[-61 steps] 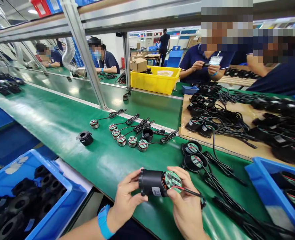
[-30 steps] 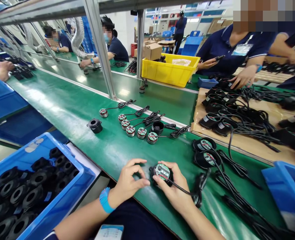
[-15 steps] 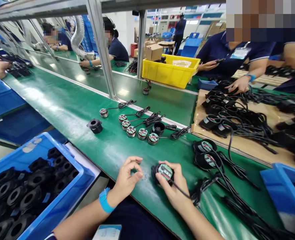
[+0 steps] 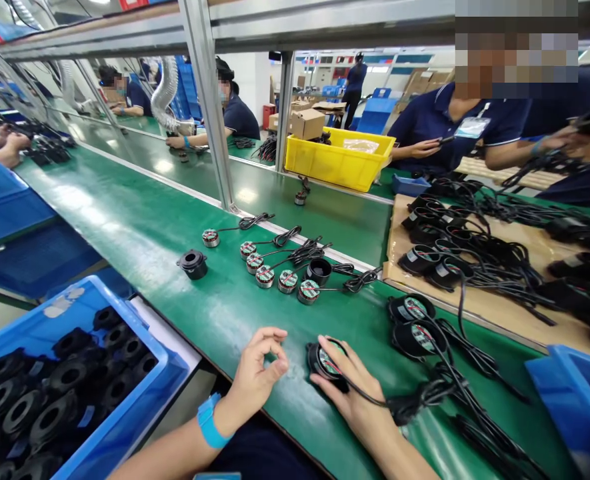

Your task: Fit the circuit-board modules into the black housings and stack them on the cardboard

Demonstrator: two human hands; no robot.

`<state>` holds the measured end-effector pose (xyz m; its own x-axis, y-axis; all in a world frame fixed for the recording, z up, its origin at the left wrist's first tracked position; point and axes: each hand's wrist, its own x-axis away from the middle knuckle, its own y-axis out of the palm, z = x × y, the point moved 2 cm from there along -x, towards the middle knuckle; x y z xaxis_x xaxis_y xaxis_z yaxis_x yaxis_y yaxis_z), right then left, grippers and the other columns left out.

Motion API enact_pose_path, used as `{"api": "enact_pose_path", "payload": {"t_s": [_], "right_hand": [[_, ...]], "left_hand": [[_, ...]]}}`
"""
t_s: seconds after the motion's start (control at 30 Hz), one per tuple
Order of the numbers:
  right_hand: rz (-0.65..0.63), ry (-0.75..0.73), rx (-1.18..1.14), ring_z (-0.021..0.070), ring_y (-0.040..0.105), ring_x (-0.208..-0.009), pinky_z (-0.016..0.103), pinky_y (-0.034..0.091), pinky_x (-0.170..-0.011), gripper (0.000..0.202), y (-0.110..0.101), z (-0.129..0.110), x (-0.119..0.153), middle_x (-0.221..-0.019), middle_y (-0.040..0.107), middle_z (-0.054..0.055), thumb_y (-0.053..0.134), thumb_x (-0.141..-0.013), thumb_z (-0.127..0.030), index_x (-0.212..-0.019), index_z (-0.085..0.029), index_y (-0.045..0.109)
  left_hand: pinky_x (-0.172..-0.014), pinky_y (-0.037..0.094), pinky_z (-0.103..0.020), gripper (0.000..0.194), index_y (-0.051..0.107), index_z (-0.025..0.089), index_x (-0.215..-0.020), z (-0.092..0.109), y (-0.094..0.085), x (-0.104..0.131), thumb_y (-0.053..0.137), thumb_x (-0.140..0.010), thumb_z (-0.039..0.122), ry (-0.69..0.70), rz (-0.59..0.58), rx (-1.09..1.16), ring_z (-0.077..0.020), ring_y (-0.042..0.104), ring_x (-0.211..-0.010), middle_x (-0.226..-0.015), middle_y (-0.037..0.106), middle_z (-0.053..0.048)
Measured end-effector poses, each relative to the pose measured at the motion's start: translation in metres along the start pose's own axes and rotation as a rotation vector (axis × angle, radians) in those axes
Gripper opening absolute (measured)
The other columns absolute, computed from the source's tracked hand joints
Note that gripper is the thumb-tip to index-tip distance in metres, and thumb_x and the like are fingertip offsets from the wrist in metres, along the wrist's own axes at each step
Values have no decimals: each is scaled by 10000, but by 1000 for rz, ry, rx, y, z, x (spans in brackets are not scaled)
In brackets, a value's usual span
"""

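My right hand (image 4: pixel 352 387) is closed around a black round housing (image 4: pixel 316 360) with a green circuit board in it, resting on the green table. Its black cable runs under my palm to a coiled bundle. Just left of it, my left hand (image 4: pixel 262 367) hovers with curved fingers apart and nothing in them. Beyond my hands lie several small round boards (image 4: pixel 309 291) with cables, beside an empty black cup (image 4: pixel 319 270). A black housing (image 4: pixel 193 265) stands alone farther left. Two housings with boards (image 4: pixel 417 338) sit to the right.
A blue bin (image 4: pixel 159 360) of black rings is at lower left, another blue bin (image 4: pixel 575 393) at right. Cardboard (image 4: pixel 515 310) carries many cabled housings. A yellow bin (image 4: pixel 335 163) stands behind a metal post (image 4: pixel 209 113). Several people sit or stand across the tables.
The fingers of my right hand have moved from the housing's sides over its top, partly covering the board. My left hand looks nearly the same. The camera view has tilted up slightly.
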<state>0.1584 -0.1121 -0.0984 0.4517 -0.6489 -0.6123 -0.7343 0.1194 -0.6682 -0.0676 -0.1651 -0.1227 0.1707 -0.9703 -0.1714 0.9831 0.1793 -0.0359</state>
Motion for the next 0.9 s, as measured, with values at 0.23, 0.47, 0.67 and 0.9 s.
{"api": "enact_pose_path", "payload": {"t_s": [0.23,0.47,0.67,0.9], "right_hand": [[42,25,-1,300,638,-1263,553,509,-1101,719,-5,-3,-8,-1379,655,75,681,-936,-358,-1570,-323,344],[49,103,72,312,648,-1247,511,567,-1036,768,-1,5,-4,-1325,688,105,640,-953,-406,-1604,-236,268],[70,77,102,311,647,-1247,506,535,-1076,778,2,15,-4,-1299,701,105,637,-947,-435,-1605,-224,278],[75,-11,111,257,761,-1014,447,598,-994,820,21,33,-2,-1190,758,61,625,-957,-472,-1630,-265,206]], "left_hand": [[-985,472,-395,457,677,201,-886,54,-4,-55,542,-959,632,211,142,-110,-260,602,-1108,-1161,626,-113],[-932,532,-328,499,433,223,-1343,90,13,-222,587,-975,524,296,68,-477,-209,631,-1118,-1353,553,-122],[-1035,495,-472,701,388,223,-1491,57,29,-354,700,-911,464,157,-87,-901,-317,595,-1227,-1363,538,-177],[-1075,462,-585,514,511,206,-1421,20,64,-454,668,-958,363,102,-199,-1193,-329,547,-1291,-1456,512,-133]]}}
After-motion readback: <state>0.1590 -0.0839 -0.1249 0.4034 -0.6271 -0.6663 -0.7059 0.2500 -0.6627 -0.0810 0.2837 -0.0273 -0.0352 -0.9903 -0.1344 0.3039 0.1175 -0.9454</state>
